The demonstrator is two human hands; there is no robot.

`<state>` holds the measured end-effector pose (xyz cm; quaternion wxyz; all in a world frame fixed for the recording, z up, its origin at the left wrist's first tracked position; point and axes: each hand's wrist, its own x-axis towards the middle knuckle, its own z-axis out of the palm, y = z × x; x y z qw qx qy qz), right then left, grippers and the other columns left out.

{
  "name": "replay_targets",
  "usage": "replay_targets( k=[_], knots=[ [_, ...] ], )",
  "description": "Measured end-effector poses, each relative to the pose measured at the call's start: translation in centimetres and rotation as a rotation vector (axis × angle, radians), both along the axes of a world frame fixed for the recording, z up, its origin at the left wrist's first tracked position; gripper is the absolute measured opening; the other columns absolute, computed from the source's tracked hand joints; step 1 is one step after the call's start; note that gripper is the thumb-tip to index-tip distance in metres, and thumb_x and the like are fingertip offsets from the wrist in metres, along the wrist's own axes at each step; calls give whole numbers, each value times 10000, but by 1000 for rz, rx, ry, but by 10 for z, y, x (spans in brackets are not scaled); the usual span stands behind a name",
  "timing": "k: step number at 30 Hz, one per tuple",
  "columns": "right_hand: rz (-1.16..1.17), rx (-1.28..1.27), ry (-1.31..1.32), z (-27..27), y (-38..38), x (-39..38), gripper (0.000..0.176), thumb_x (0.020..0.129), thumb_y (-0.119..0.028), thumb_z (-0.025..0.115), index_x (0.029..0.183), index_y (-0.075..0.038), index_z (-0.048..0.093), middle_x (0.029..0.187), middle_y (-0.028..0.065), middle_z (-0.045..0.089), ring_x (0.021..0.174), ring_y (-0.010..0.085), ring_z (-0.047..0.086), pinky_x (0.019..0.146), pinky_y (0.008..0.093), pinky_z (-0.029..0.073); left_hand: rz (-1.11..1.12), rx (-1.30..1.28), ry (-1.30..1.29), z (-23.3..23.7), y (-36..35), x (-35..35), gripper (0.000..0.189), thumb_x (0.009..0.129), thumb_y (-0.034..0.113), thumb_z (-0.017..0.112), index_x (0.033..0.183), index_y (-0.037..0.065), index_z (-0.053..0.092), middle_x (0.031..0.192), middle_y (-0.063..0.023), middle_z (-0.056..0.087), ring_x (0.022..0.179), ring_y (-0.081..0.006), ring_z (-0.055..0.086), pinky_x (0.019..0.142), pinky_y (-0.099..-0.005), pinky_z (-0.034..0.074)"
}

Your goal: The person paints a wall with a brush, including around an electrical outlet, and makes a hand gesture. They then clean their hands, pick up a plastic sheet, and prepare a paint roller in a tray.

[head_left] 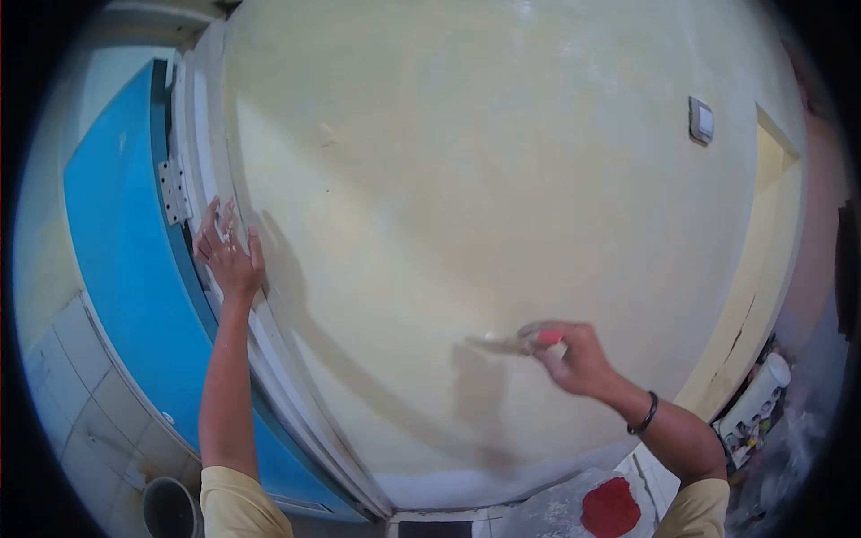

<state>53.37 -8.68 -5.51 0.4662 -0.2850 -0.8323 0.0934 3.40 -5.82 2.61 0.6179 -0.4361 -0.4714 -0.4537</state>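
My left hand (230, 260) rests against the white door frame (269, 336) with its fingers apart. White paste is smeared on its fingers. Held in the closed fingers of my right hand (574, 359) is a putty knife (498, 344) with a red handle, its flat blade pointing left in front of the pale yellow wall (502, 197). The blade's shadow falls on the wall just below it. A dark bracelet (644, 414) circles my right wrist.
A blue door (134, 233) with a metal hinge (174, 192) stands at the left. A light switch (701, 120) is at the upper right. Below lie a plastic sheet (547, 518) and a red round thing (612, 507). A bucket (170, 509) stands lower left.
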Motion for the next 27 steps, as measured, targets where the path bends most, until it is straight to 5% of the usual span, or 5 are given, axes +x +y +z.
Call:
replay_targets(
  k=[7, 15, 19, 22, 27],
  knots=[
    [14, 201, 316, 140, 40, 18, 142, 942, -39, 570, 1016, 75, 610, 933, 97, 656, 839, 177, 647, 796, 297, 517, -112, 68, -26, -5, 1, -7, 517, 841, 209, 586, 1344, 129, 497, 1395, -91, 434, 1263, -281, 388, 1045, -420, 253],
    [-270, 1408, 120, 204, 33, -108, 140, 867, -30, 675, 1005, -16, 660, 960, 91, 702, 832, 217, 691, 738, 294, 531, -147, 75, -74, -8, 0, -10, 488, 851, 194, 583, 1322, 91, 506, 1325, -107, 470, 1258, -254, 411, 1028, -414, 280],
    [-263, 1454, -145, 145, 53, -168, 331, 714, 35, 688, 1038, -32, 684, 954, 145, 625, 809, 296, 626, 679, 363, 529, -159, 106, -62, -8, 0, -11, 500, 825, 167, 606, 1308, 79, 512, 1303, -108, 481, 1221, -271, 428, 1008, -420, 304],
    [-127, 1477, -415, 60, 45, -193, 210, 855, -162, 625, 1008, -32, 688, 915, 183, 611, 741, 266, 606, 647, 357, 527, -186, 125, -61, -9, 2, -13, 505, 810, 159, 615, 1300, 93, 515, 1289, -114, 493, 1202, -287, 443, 994, -420, 315],
    [473, 862, -548, -78, 2, -212, 138, 846, -132, 633, 923, -23, 671, 867, 152, 656, 698, 259, 649, 659, 336, 543, -198, 108, -101, -9, 0, -13, 506, 807, 190, 615, 1296, 98, 519, 1279, -95, 474, 1173, -282, 434, 990, -429, 314]
  ],
)
